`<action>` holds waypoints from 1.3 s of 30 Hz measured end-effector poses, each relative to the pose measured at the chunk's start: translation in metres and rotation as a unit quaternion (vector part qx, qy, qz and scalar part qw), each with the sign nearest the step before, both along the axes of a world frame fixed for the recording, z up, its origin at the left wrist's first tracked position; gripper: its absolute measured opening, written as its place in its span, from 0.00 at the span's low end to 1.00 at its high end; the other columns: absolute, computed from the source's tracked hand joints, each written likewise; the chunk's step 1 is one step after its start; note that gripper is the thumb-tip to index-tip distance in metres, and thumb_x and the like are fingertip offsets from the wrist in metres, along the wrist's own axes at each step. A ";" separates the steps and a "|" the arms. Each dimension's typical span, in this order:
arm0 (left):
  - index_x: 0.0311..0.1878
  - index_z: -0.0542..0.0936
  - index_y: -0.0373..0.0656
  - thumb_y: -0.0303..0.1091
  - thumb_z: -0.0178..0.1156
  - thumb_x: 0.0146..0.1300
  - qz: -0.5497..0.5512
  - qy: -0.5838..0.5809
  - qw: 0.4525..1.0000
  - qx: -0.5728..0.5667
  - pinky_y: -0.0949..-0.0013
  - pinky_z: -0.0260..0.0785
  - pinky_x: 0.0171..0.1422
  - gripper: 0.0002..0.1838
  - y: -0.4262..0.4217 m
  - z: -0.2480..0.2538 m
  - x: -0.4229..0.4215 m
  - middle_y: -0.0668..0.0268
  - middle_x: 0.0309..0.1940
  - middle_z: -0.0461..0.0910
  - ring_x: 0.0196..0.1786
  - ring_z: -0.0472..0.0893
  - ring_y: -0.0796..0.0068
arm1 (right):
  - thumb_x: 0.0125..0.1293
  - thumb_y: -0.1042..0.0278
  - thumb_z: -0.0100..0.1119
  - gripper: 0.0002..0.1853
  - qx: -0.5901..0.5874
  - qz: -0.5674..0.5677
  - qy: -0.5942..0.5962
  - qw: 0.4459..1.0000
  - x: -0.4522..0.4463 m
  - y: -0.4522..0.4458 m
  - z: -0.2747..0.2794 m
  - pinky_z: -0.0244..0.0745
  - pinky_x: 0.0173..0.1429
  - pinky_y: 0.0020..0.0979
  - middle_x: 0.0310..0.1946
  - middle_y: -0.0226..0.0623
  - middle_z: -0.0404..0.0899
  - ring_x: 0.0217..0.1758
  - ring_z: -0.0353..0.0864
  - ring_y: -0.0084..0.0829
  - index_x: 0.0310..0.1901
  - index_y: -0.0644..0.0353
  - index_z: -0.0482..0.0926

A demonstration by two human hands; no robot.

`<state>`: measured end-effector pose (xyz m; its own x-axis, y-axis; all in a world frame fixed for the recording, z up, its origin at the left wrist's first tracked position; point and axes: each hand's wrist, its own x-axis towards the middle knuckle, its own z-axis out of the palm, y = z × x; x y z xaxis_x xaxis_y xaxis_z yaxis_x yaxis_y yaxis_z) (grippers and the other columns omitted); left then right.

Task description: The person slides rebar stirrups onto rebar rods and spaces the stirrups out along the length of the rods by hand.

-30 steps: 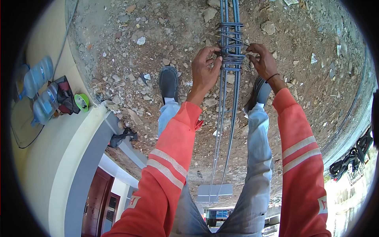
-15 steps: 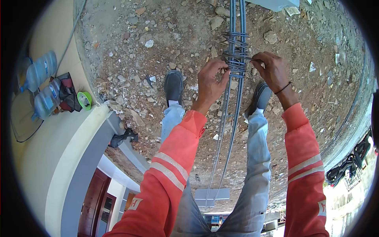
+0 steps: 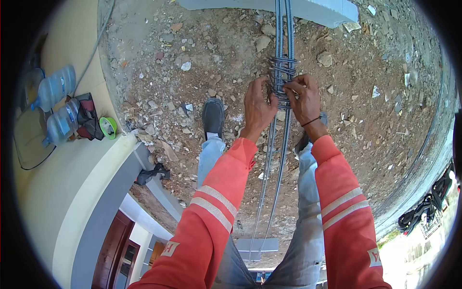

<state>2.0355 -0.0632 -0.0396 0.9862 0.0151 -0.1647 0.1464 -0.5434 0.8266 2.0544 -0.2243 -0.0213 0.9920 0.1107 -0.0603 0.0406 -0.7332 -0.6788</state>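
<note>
Several long steel rebar rods (image 3: 280, 159) run lengthwise between my legs, with a bunch of bent steel stirrups (image 3: 283, 65) stacked around them. My left hand (image 3: 260, 107) is at the left side of the stirrups, its thumb and forefinger apart, the thumb close to the lower stirrups. From the right, my right hand (image 3: 305, 102) reaches over the rods, its thumb and fingers closed on one stirrup of the bunch. The fingertips partly hide which piece is pinched.
The rods cross a grey concrete block (image 3: 313, 10) at the far end and another grey block (image 3: 257, 244) nearer me. Rubble and stones cover the ground. Water jugs (image 3: 57, 87), a bag (image 3: 89, 118) and a green bowl (image 3: 109, 127) stand on the ledge at left.
My right hand has moved left, from beside the stirrups to over the rods. My left hand's thumb and forefinger have spread apart. The view has tilted, showing more of the far block.
</note>
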 end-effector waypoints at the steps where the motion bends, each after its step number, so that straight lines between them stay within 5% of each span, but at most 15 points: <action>1: 0.56 0.77 0.34 0.25 0.64 0.61 0.027 -0.040 0.999 0.013 0.60 0.79 0.52 0.19 -0.005 0.012 0.005 0.53 0.47 0.82 0.48 0.85 0.57 | 0.60 0.73 0.66 0.08 0.004 -0.003 -0.019 1.000 0.002 0.005 -0.002 0.75 0.45 0.41 0.39 0.38 0.78 0.45 0.79 0.42 0.41 0.58 0.85; 6: 0.58 0.75 0.35 0.27 0.65 0.63 0.005 0.043 0.998 -0.036 0.57 0.78 0.55 0.21 -0.009 0.022 0.009 0.51 0.48 0.81 0.52 0.84 0.56 | 0.60 0.76 0.63 0.07 0.050 -0.090 0.071 0.992 0.004 0.019 0.009 0.76 0.48 0.45 0.41 0.41 0.76 0.45 0.79 0.45 0.41 0.60 0.82; 9: 0.58 0.74 0.35 0.30 0.65 0.64 -0.017 0.038 0.998 -0.050 0.51 0.73 0.56 0.20 -0.016 0.033 0.017 0.47 0.47 0.80 0.51 0.81 0.45 | 0.58 0.79 0.61 0.11 0.090 -0.031 0.049 0.994 -0.007 0.005 0.007 0.76 0.51 0.46 0.44 0.43 0.76 0.48 0.79 0.47 0.43 0.60 0.81; 11: 0.58 0.76 0.36 0.28 0.66 0.65 -0.054 0.037 0.997 0.042 0.57 0.76 0.53 0.20 -0.012 0.025 0.017 0.51 0.49 0.82 0.48 0.84 0.53 | 0.56 0.80 0.60 0.13 0.085 -0.010 0.036 0.996 -0.004 -0.005 0.027 0.76 0.53 0.45 0.47 0.45 0.75 0.51 0.79 0.49 0.43 0.60 0.81; 15: 0.61 0.73 0.39 0.29 0.66 0.64 -0.010 0.129 0.984 0.120 0.54 0.74 0.56 0.23 -0.013 0.030 0.019 0.51 0.47 0.80 0.51 0.82 0.52 | 0.58 0.81 0.58 0.15 0.035 0.015 0.067 0.997 -0.009 -0.050 0.066 0.76 0.57 0.46 0.48 0.45 0.77 0.52 0.79 0.49 0.47 0.58 0.81; 21: 0.71 0.62 0.40 0.36 0.75 0.54 -0.052 0.153 0.986 0.044 0.51 0.64 0.70 0.44 -0.036 0.071 0.045 0.45 0.62 0.70 0.66 0.71 0.43 | 0.57 0.74 0.63 0.13 -0.030 -0.026 0.175 0.984 0.058 -0.133 0.092 0.79 0.50 0.46 0.41 0.45 0.78 0.45 0.81 0.50 0.45 0.59 0.81; 28: 0.59 0.69 0.39 0.26 0.70 0.50 0.117 0.196 0.964 0.133 0.52 0.67 0.66 0.32 -0.028 0.015 0.096 0.49 0.56 0.73 0.62 0.74 0.47 | 0.66 0.57 0.61 0.16 0.053 -0.066 0.282 0.956 0.224 -0.100 0.037 0.79 0.52 0.44 0.40 0.52 0.86 0.46 0.86 0.49 0.43 0.63 0.84; 31: 0.63 0.72 0.38 0.34 0.68 0.65 0.165 0.133 0.976 0.047 0.56 0.71 0.61 0.26 -0.033 -0.004 0.144 0.48 0.54 0.77 0.57 0.79 0.56 | 0.70 0.50 0.56 0.22 0.138 -0.085 0.317 0.935 0.210 -0.051 -0.032 0.79 0.49 0.44 0.35 0.50 0.87 0.40 0.87 0.49 0.41 0.64 0.84; 33: 0.62 0.75 0.36 0.38 0.62 0.73 0.146 0.283 0.930 -0.182 0.62 0.76 0.51 0.21 -0.036 -0.008 0.181 0.54 0.45 0.84 0.47 0.84 0.64 | 0.71 0.47 0.54 0.24 0.211 -0.144 0.306 0.917 0.217 -0.027 -0.045 0.79 0.46 0.44 0.32 0.48 0.87 0.37 0.87 0.49 0.40 0.64 0.84; 36: 0.56 0.79 0.34 0.37 0.59 0.75 0.012 0.404 0.905 -0.136 0.67 0.78 0.42 0.16 -0.034 -0.019 0.202 0.60 0.36 0.86 0.37 0.86 0.69 | 0.72 0.48 0.54 0.23 0.084 -0.212 0.302 0.926 0.217 0.003 -0.027 0.75 0.39 0.46 0.25 0.48 0.83 0.30 0.83 0.48 0.35 0.64 0.84; 39: 0.50 0.82 0.32 0.36 0.58 0.75 0.061 0.418 0.880 -0.217 0.69 0.79 0.38 0.14 -0.033 -0.010 0.204 0.59 0.35 0.86 0.34 0.86 0.72 | 0.72 0.50 0.54 0.22 0.124 -0.249 0.311 0.909 0.213 -0.001 -0.020 0.74 0.38 0.47 0.25 0.50 0.82 0.30 0.84 0.49 0.34 0.63 0.84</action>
<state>2.2399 -0.0963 -0.0499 0.5136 -0.1301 -0.8481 0.8370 -0.1414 0.5286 2.2673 -0.2254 -0.0417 0.7062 -0.2558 -0.6602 -0.7016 -0.3774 -0.6044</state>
